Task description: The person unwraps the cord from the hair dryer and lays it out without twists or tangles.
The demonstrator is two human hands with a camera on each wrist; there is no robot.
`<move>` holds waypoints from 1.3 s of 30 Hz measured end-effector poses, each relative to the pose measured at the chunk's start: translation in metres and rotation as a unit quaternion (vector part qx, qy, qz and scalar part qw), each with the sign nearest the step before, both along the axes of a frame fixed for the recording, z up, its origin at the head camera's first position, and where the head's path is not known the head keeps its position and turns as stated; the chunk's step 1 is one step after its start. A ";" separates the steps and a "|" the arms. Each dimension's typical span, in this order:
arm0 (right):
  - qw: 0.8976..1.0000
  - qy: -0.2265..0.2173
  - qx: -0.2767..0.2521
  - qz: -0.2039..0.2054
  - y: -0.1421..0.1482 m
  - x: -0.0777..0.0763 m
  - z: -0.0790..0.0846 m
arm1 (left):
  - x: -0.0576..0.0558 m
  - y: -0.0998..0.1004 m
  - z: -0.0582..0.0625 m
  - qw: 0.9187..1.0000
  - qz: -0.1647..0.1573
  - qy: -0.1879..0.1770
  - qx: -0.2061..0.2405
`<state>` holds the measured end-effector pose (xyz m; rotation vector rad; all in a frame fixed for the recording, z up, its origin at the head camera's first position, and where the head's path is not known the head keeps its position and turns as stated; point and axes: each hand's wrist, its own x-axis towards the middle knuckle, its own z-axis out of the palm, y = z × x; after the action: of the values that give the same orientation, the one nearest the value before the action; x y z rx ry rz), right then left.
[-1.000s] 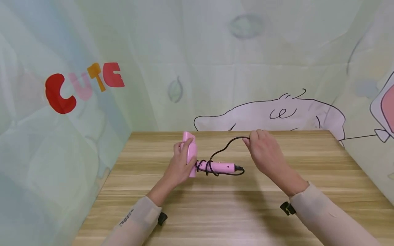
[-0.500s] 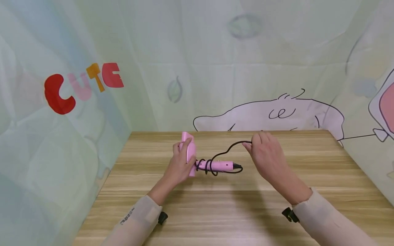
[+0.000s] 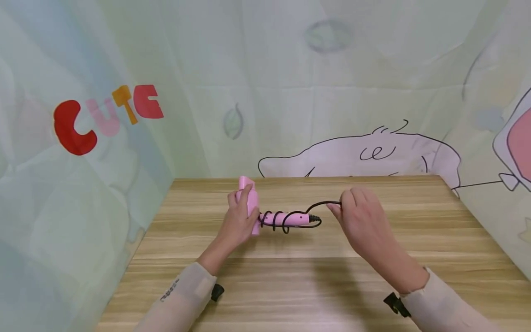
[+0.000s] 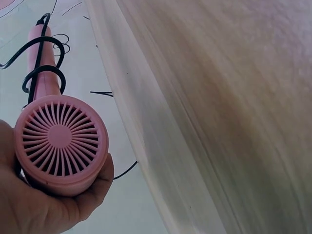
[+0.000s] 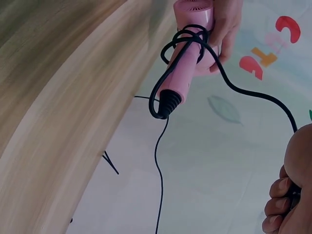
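A pink hair dryer is held over the table by my left hand, whose fingers and thumb wrap round its body. Its round slotted vent faces the left wrist camera. The handle points to the right, with a black power cord looped round it several times. To the right, my right hand grips the cord's free stretch in curled fingers. In the right wrist view the cord runs from the handle into that fist; a black end piece is mostly hidden inside it.
Below both hands lies a wood-grain tabletop. A printed fabric backdrop with cartoon drawings and coloured letters hangs behind and along the sides.
My right hand has come down and slightly toward me, bringing the cord lower and closer along the handle. The left hand and hair dryer have shifted slightly left in view.
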<state>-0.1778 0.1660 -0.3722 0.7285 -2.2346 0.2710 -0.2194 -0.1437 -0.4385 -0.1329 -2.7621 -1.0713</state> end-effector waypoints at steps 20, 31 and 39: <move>0.999 0.030 0.043 -0.009 0.002 0.012 -0.012 | -0.009 -0.004 0.010 1.000 0.018 0.005 -0.014; 0.998 0.002 0.054 -0.018 0.004 0.013 -0.025 | -0.011 -0.009 0.012 1.000 0.019 0.012 -0.009; 0.998 0.005 0.067 -0.017 0.006 0.010 -0.036 | -0.009 -0.009 0.015 1.000 0.017 0.018 -0.007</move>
<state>-0.1676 0.1725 -0.4087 0.7589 -2.2702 0.1014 -0.2285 -0.1528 -0.4230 -0.1070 -2.7299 -1.0302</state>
